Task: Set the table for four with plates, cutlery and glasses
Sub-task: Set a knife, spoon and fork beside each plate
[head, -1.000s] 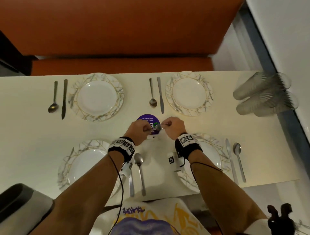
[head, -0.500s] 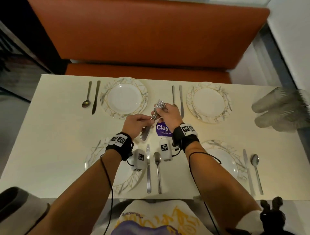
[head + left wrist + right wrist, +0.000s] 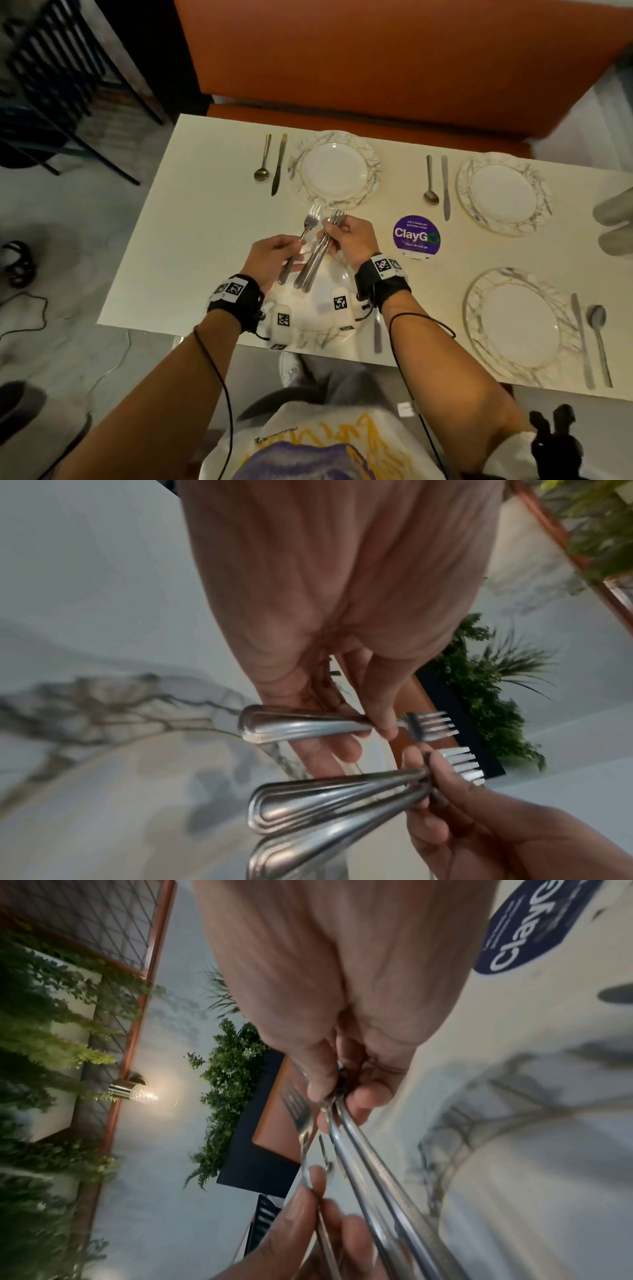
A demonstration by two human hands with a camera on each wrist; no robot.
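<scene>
My left hand [image 3: 274,253] pinches a single steel fork [image 3: 310,219] by its neck, tines pointing away from me. Just to its right, my right hand [image 3: 352,236] grips a bundle of forks [image 3: 313,270] with the handles fanned toward me. Both hands hover over the near-left plate [image 3: 308,330], which they mostly hide. The left wrist view shows the single fork [image 3: 301,723] apart from the bundle [image 3: 325,804]. In the right wrist view the bundle [image 3: 369,1164] runs down from my right hand [image 3: 335,1096]. Three other marbled plates lie at far left [image 3: 334,169], far right [image 3: 501,193] and near right [image 3: 517,325].
A spoon and a knife lie beside each visible plate, such as the knife [image 3: 279,164] at far left. A purple ClayGo disc [image 3: 416,236] sits mid-table. Blurred glasses [image 3: 613,222] lie at the right edge. An orange bench [image 3: 376,68] runs behind; a dark chair [image 3: 51,68] stands left.
Both hands have moved left from the purple disc to above the near-left plate. My left hand has drawn one fork out of the bundle that the right hand holds.
</scene>
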